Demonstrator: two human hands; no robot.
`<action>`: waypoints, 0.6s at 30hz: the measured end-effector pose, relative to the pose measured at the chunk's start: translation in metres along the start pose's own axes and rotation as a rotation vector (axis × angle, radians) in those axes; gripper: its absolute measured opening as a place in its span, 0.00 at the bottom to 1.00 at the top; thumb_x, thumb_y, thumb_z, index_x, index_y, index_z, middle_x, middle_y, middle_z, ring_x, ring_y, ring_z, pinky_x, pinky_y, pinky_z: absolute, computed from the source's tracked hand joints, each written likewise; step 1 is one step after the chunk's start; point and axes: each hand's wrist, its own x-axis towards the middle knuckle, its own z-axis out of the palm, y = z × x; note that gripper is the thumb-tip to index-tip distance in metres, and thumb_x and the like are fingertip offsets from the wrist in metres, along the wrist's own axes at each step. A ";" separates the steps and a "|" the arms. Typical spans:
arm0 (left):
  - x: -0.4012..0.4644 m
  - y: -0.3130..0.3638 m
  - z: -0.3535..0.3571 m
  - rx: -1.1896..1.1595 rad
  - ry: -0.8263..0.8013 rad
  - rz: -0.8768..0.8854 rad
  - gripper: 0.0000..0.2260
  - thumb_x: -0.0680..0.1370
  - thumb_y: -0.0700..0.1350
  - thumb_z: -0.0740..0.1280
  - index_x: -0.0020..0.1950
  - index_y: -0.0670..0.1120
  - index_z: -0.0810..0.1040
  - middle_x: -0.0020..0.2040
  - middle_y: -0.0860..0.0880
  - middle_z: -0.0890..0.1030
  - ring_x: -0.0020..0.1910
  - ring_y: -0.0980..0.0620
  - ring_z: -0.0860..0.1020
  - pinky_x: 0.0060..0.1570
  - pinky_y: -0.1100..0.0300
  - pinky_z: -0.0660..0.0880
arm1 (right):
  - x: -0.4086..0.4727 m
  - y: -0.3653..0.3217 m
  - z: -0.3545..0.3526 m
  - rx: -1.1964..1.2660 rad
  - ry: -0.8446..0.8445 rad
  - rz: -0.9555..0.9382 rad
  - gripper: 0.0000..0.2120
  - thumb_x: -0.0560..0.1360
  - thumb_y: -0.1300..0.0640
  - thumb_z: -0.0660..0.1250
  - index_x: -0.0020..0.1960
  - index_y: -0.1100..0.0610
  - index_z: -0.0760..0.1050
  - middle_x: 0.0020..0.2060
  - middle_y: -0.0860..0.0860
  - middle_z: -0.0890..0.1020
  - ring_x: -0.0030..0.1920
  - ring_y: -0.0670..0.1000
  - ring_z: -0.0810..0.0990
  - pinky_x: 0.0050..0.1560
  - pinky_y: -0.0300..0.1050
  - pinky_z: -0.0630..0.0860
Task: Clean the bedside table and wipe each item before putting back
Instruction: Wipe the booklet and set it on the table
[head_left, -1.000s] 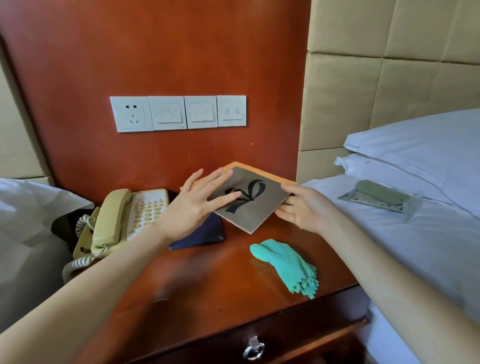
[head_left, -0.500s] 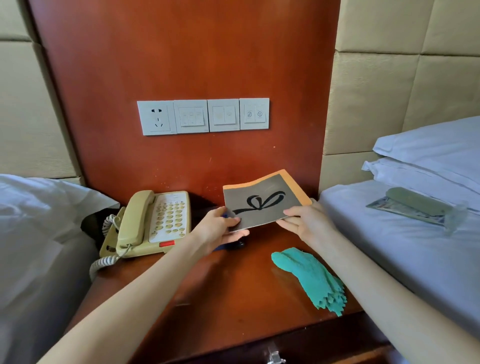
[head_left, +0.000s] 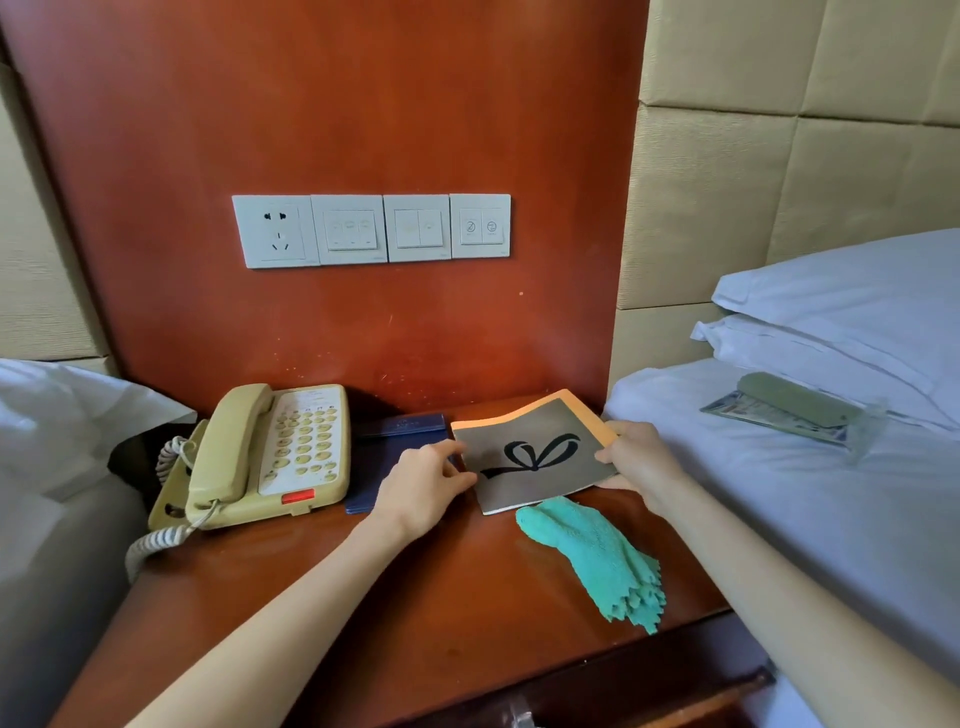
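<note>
Since the earlier frame the booklet (head_left: 535, 454) had come lower, from tilted up to lying almost flat just over the worktop (head_left: 415, 597), its near corner above the green cloth (head_left: 597, 556). I saw my left hand (head_left: 421, 486) pinching its left edge, and my right hand (head_left: 636, 457) pinching the right edge, fingers under and thumb on top. I judged both hands held it so, to guide it down level beside the blue folder (head_left: 395, 447), which lay between it and the phone (head_left: 265, 452). The cloth lay loose, near for the next wipe. The cover showed only a black bow drawing; I could read no words there, nor on the folder.
</note>
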 end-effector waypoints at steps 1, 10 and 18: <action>-0.002 -0.002 0.001 0.052 0.008 0.023 0.18 0.78 0.52 0.67 0.67 0.52 0.74 0.49 0.53 0.81 0.48 0.54 0.78 0.45 0.61 0.73 | -0.001 0.002 -0.001 -0.077 0.018 -0.020 0.10 0.73 0.69 0.63 0.51 0.59 0.76 0.49 0.58 0.81 0.51 0.59 0.80 0.54 0.56 0.79; -0.002 -0.018 0.008 0.334 -0.206 0.015 0.23 0.82 0.59 0.51 0.77 0.56 0.59 0.78 0.55 0.56 0.78 0.51 0.52 0.73 0.45 0.47 | -0.003 0.007 0.012 -0.279 0.134 -0.138 0.17 0.72 0.68 0.62 0.60 0.72 0.70 0.53 0.67 0.77 0.54 0.66 0.77 0.53 0.58 0.76; -0.001 -0.015 0.011 0.316 -0.187 -0.018 0.23 0.83 0.58 0.49 0.77 0.54 0.60 0.78 0.55 0.56 0.78 0.50 0.51 0.74 0.44 0.46 | 0.001 0.002 0.029 -0.340 0.162 -0.165 0.08 0.72 0.68 0.60 0.50 0.68 0.73 0.47 0.62 0.77 0.46 0.61 0.76 0.42 0.51 0.77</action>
